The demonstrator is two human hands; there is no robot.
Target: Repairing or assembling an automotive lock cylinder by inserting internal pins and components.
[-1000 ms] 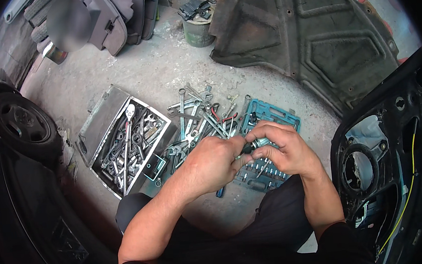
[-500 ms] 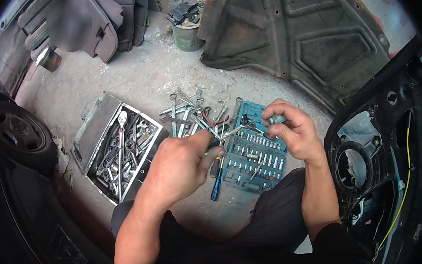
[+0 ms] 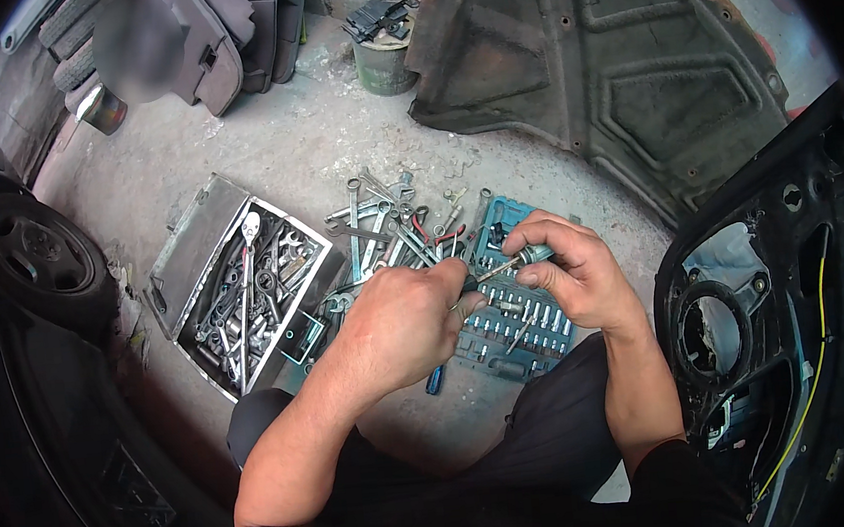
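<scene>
My left hand (image 3: 411, 315) is closed round the dark end of a slim metal shaft (image 3: 496, 270), which sticks out to the right. Between the thumb and fingers of my right hand (image 3: 578, 270) is a short teal-grey cylindrical piece (image 3: 534, 254). The shaft's far end meets this piece or lies right at it; the fingers hide the joint. Both hands are over an open teal socket set case (image 3: 501, 362) with rows of small sockets. Left of the case, several spanners (image 3: 353, 231) and red-handled pliers (image 3: 448, 234) lie heaped on the floor.
An open metal toolbox (image 3: 313, 283) full of sockets and a ratchet (image 3: 246, 279) stands at left. A stripped car door (image 3: 769, 333) is close on my right, a dark car panel (image 3: 45, 427) on my left. Behind are a bucket (image 3: 387, 71) and a large dark liner (image 3: 616, 66).
My hands have come together, bringing the shaft's end to the teal-grey piece. My left hand has moved right, now covering more of the screwdrivers on the floor. The view has shifted slightly.
</scene>
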